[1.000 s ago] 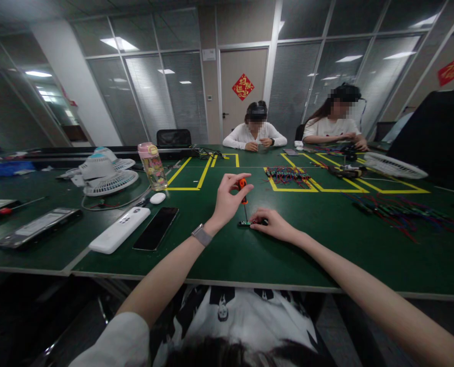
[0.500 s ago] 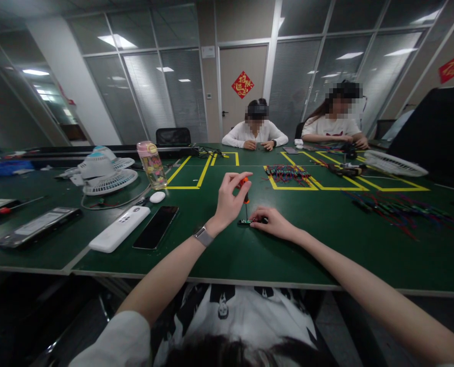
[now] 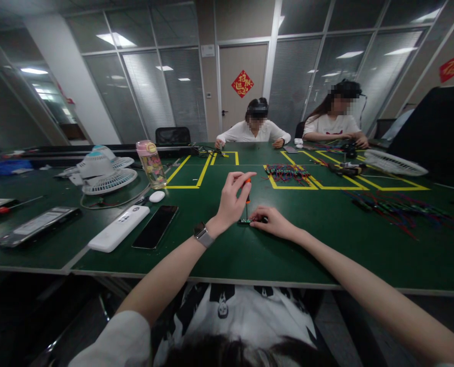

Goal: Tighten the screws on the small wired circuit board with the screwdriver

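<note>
My left hand (image 3: 230, 200) is closed round the orange handle of a small screwdriver (image 3: 246, 192), held upright with its tip down on a small dark part (image 3: 245, 221) on the green table (image 3: 227, 255). My right hand (image 3: 272, 221) lies on the table just right of the tip, with its fingers pinched on that small part. A watch sits on my left wrist.
To the left lie a black phone (image 3: 156, 227), a white power bank (image 3: 118, 228), a white mouse (image 3: 157, 196), a bottle (image 3: 151, 164) and small fans (image 3: 105, 173). Bundles of coloured wires (image 3: 398, 209) lie right and in the yellow-taped squares. Two people sit across the table.
My left hand has turned a little on the screwdriver handle, which now stands more upright. My right hand stays on the small part. The person opposite has spread both hands apart.
</note>
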